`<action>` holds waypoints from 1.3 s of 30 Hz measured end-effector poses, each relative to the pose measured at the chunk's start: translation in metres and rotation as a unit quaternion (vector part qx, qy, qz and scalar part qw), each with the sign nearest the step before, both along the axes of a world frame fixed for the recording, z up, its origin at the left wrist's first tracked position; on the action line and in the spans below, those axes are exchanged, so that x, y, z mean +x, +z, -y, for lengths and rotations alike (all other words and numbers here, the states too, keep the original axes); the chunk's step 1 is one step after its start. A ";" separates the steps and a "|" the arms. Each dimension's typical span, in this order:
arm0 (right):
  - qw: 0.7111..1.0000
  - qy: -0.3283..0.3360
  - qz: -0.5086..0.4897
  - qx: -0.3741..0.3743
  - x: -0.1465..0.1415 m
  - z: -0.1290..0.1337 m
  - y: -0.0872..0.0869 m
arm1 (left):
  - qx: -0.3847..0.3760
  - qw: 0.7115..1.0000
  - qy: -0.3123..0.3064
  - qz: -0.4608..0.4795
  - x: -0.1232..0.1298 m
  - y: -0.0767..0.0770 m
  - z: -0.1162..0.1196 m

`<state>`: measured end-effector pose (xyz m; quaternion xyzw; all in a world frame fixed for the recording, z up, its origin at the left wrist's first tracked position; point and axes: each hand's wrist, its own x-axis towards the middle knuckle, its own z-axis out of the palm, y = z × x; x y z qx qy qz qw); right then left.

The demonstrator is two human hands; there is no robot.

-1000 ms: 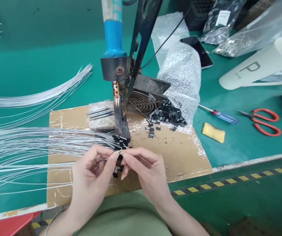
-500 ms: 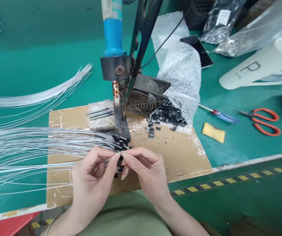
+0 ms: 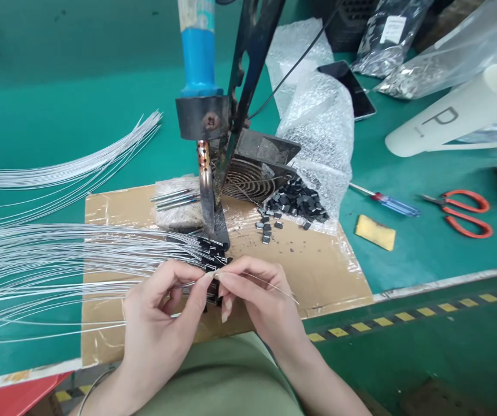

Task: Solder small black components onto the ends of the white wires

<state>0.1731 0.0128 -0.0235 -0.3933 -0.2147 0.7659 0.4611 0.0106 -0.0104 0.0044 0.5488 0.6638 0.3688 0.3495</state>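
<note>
My left hand (image 3: 166,312) is closed, thumb and forefinger pinched together on what looks like the end of a white wire (image 3: 187,283). Right beside it, the fingertips of my right hand (image 3: 266,297) pinch a thin wire strand (image 3: 270,283) that runs back over the fingers. Both pinches meet, so the exact joint is hidden. Just behind the fingertips lie small black connectors (image 3: 214,249) on the ends of many white wires (image 3: 136,242). Above them a soldering iron (image 3: 205,190) with a blue handle points down, clamped in a dark metal stand (image 3: 248,69).
Loose black connectors (image 3: 296,201) lie on bubble wrap (image 3: 322,127) beside a round-grilled fan (image 3: 248,180). Cardboard (image 3: 318,277) covers the work area. At right are a screwdriver (image 3: 391,203), a yellow sponge (image 3: 375,233), orange-handled scissors (image 3: 467,214) and a white cup (image 3: 443,121).
The thin strand over my right hand has swung slightly upward, and the right fingers have shifted a little. My left hand stays almost in place.
</note>
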 end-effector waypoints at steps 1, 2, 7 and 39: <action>1.000 0.003 -0.001 -0.003 0.000 0.000 0.000 | -0.002 1.000 0.000 0.001 0.000 0.000 0.000; 1.000 0.006 -0.001 -0.005 0.000 -0.001 0.001 | -0.005 1.000 0.003 0.003 0.001 0.000 0.000; 1.000 0.009 0.005 -0.013 0.001 0.000 0.002 | -0.022 0.999 0.038 0.027 0.006 0.001 0.000; 0.718 -0.080 0.656 0.217 0.070 -0.029 -0.033 | -0.068 0.983 0.125 0.119 0.017 0.009 -0.009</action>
